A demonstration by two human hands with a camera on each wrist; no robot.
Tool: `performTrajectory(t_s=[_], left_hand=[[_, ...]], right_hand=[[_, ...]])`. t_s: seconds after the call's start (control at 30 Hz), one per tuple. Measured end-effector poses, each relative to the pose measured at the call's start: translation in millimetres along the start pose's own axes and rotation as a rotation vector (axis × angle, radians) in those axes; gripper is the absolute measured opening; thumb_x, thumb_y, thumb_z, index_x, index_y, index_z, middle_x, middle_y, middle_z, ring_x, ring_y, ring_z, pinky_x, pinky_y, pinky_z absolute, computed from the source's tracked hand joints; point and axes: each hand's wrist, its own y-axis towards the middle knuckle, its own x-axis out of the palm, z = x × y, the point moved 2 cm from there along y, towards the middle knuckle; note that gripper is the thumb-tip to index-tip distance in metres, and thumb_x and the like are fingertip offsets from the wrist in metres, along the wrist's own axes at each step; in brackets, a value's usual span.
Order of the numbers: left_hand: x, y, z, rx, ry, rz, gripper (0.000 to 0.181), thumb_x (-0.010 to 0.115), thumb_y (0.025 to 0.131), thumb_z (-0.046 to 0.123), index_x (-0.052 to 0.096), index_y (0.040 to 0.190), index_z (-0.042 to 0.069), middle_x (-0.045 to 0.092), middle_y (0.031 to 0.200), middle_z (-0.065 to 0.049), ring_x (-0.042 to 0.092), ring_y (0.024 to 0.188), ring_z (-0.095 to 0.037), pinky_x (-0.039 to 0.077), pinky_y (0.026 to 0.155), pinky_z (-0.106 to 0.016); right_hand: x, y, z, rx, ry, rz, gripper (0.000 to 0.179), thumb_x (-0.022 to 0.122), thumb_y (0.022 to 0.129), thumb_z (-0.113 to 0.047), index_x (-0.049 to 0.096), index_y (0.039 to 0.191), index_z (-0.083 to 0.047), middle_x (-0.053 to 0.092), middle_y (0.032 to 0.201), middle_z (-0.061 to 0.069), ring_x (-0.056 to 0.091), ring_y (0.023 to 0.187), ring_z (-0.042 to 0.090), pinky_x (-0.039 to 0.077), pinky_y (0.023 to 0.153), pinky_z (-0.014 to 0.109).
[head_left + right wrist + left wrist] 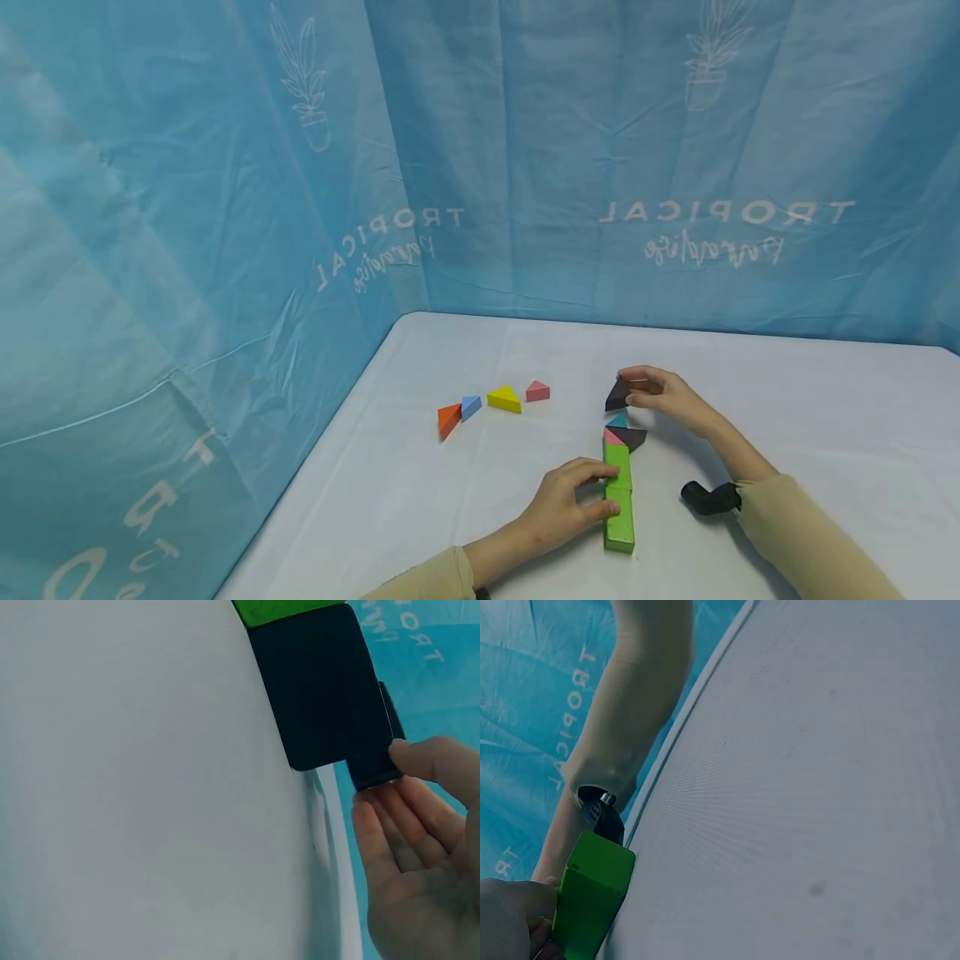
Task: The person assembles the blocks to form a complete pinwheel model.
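Note:
In the head view my right hand (663, 396) pinches a black triangular block (617, 395) between thumb and fingertips at the far end of a row of blocks. Just below that block are a teal triangle (617, 421), a pink triangle (612, 437) and a second black triangle (633, 437). Two green blocks (619, 521) continue the row toward me, end to end. My left hand (558, 508) lies along their left side, its thumb and fingertips touching them. The right wrist view shows the thumb (420, 757) on the small dark block, beside a larger dark block face (319, 690).
Loose blocks lie to the left on the white table (360, 492): an orange triangle (448, 421), a blue one (470, 407), a yellow one (504, 400) and a pink one (537, 392). A blue printed curtain (525, 167) stands behind. A black wrist device (708, 498) sticks out at the right sleeve.

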Motion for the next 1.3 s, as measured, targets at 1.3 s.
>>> performTrajectory(t_s=[1.3], left_hand=[[0.7, 0.1, -1.8, 0.008, 0.029, -0.001, 0.039, 0.067, 0.088, 0.024, 0.059, 0.122, 0.007, 0.060, 0.118, 0.002, 0.052, 0.110, -0.002, 0.044, 0.091, -0.016]], right_hand=[[22, 0.9, 0, 0.010, -0.032, -0.022, 0.047, 0.061, 0.093, -0.024, 0.052, 0.131, 0.001, 0.053, 0.130, 0.019, 0.050, 0.118, 0.033, 0.045, 0.095, 0.040]])
